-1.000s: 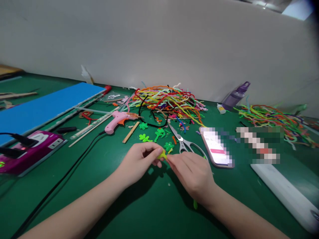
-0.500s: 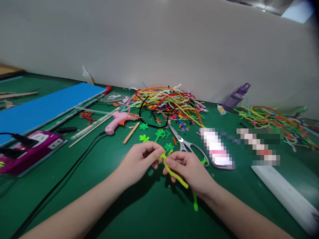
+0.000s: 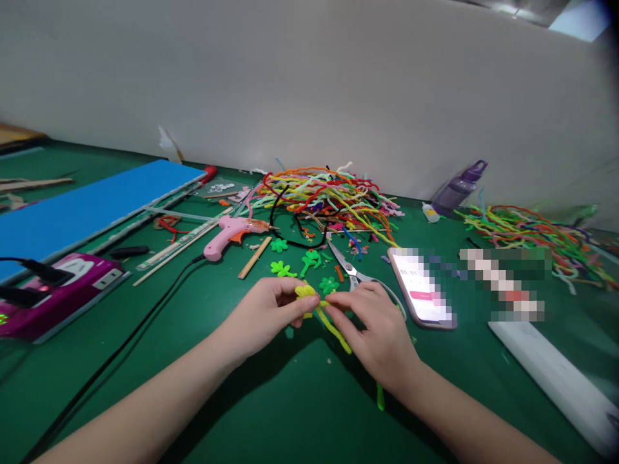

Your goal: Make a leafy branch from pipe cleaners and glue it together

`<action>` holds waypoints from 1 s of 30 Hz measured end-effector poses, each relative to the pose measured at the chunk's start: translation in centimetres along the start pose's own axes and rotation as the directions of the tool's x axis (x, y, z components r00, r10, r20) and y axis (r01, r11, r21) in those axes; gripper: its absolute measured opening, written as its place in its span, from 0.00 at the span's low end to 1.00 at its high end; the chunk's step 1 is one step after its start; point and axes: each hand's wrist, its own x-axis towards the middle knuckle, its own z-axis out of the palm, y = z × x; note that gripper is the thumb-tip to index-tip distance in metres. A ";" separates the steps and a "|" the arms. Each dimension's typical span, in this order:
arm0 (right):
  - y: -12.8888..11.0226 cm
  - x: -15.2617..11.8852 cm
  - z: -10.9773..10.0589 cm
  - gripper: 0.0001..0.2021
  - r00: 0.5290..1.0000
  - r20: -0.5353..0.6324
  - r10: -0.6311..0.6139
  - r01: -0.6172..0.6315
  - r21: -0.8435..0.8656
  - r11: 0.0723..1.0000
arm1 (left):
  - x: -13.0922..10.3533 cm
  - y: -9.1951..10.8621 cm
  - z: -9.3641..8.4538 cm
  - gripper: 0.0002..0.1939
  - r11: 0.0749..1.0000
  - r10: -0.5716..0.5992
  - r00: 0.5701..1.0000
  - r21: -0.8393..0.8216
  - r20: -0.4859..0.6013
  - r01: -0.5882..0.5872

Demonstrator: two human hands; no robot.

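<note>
Readable from where I'm standing: one thing. Phone (image 3: 395,261), lit screen (image 3: 411,280): dark digits "00:01" on white. Whatever sits right of them is lost under pixel blocks. Red-pink button (image 3: 420,296) lower on that screen, lettering too small. Little white bottle (image 3: 430,212): yellowish label (image 3: 432,217), print too tiny. Magenta power strip (image 3: 77,298), far left: green lit marks (image 3: 4,318), can't make out. White bar (image 3: 546,380), right: dark mark (image 3: 613,420) at near end, illegible.
</note>
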 end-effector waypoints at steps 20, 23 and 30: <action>-0.1 0.1 -0.3 0.02 0.997 0.009 -0.071 0.071 -0.197 0.978 | -0.3 0.5 -0.3 0.17 0.984 -0.028 0.991 0.176 0.128 0.005; -0.3 0.0 -0.4 0.03 0.997 -0.011 -0.081 0.077 -0.193 0.978 | -0.4 0.5 -0.3 0.16 0.986 -0.024 0.989 0.165 0.143 0.000; -0.7 -0.4 -0.3 0.04 0.994 0.012 -0.111 0.112 -0.136 0.984 | -0.4 0.3 0.0 0.13 0.996 -0.026 0.962 0.090 0.271 0.001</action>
